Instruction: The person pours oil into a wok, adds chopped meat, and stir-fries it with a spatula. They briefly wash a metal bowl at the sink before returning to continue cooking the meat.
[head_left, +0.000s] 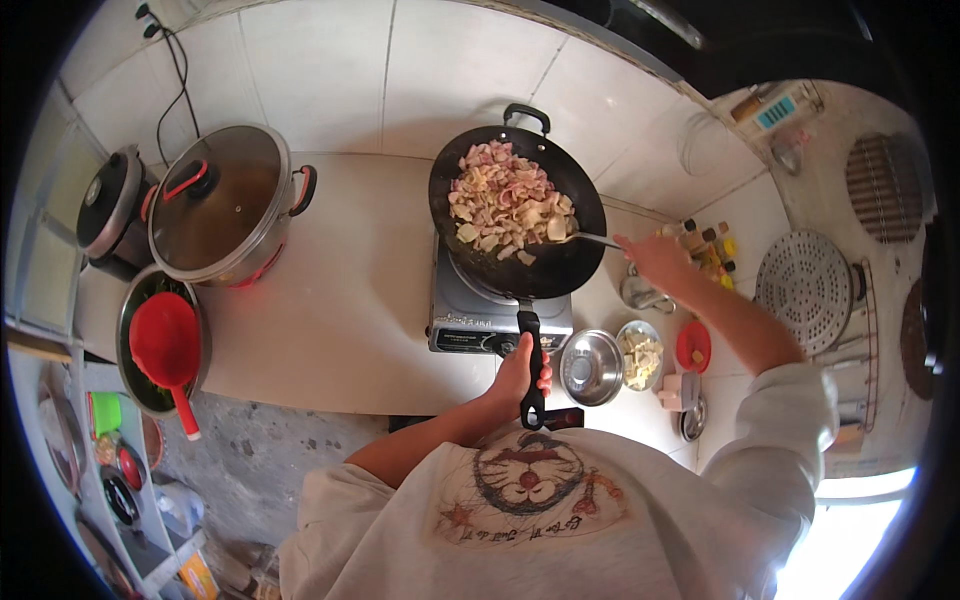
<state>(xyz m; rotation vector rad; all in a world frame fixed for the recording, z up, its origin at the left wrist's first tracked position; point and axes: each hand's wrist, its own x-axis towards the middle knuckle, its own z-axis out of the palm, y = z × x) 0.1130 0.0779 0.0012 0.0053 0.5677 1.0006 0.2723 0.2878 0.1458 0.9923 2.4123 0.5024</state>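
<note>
A black wok (517, 274) sits on a single-burner gas stove (454, 315), with its loop handle toward the tiled wall. Pale pink chopped meat pieces (499, 195) fill much of its left and middle. My left hand (519, 371) grips the wok's long black handle (529, 330), which points toward my body. In my right hand (654, 259) is the handle of a metal spatula (596, 238). The spatula's blade reaches into the right side of the meat and is partly covered by it.
Right of the stove stand a steel bowl (592, 367), a bowl of pale cut pieces (642, 354), a metal cup (637, 291) and several seasoning bottles (705, 251). Leftward are a lidded steel pot (225, 210), an electric cooker (112, 202) and a red ladle (165, 341) over a basin of greens (124, 341).
</note>
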